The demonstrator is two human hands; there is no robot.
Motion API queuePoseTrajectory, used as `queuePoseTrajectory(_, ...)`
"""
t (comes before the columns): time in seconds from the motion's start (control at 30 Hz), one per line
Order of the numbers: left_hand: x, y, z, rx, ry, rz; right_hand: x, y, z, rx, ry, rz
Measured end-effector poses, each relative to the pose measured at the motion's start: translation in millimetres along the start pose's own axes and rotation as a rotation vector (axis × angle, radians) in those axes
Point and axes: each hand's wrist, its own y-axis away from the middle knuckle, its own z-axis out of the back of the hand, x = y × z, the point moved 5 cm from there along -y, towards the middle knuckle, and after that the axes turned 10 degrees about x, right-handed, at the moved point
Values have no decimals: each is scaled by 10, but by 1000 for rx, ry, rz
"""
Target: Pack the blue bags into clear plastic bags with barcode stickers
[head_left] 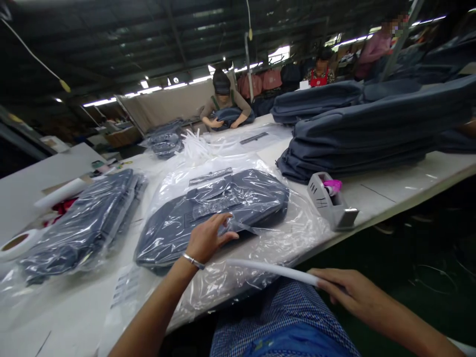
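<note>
A dark blue-grey bag (253, 198) lies flat on the table inside a clear plastic bag (297, 213), whose loose film spreads toward the table's front edge. My left hand (210, 235), with a silver bracelet at the wrist, is over the near side of the wrapped bag. Its thumb and fingers are apart in a curve; whether they touch the film I cannot tell. Off the front edge, my right hand (342, 287) grips one end of a long white flexible strip (275, 267). The strip's free end points left, below my left hand.
Wrapped bags (85, 223) lie at left beside a white roll (20, 244). Several white strips (197, 146) are heaped behind the plastic. A grey tape dispenser (329, 201) stands at the front edge, right, before a stack of dark bags (357, 134). A co-worker (225, 104) handles a bag opposite.
</note>
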Motion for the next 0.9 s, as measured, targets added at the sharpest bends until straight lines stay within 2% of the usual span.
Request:
queuePoseTrajectory(0.07,-63,-95,174,97,-141,-39,137,-242,-116,-64,91,46)
queuePoseTrajectory(0.13,-92,-176,232,194,-281,-43,251,-492,-249,-124,173,84)
queuePoseTrajectory(0.23,-26,-258,81,380,-413,37,429,-870,-482,-147,248,168)
queuePoseTrajectory(0.3,48,-288,-62,450,-436,88,549,-1103,-629,-146,281,213)
queuePoseTrajectory(0.37,121,-312,-145,465,-434,111,671,-1307,-754,-143,321,241)
queuePoseTrajectory(0.43,190,-339,-130,449,-434,117,810,-1477,-856,-145,379,276)
queuePoseTrajectory(0.63,328,-469,185,394,-436,101,1241,-1950,-1070,-152,621,397)
queuePoseTrajectory(0.73,345,-506,240,386,-431,91,1297,-2212,-1096,-184,691,426)
queuePoseTrajectory(0.9,383,-485,212,362,-410,84,1193,-2470,-1052,-320,753,449)
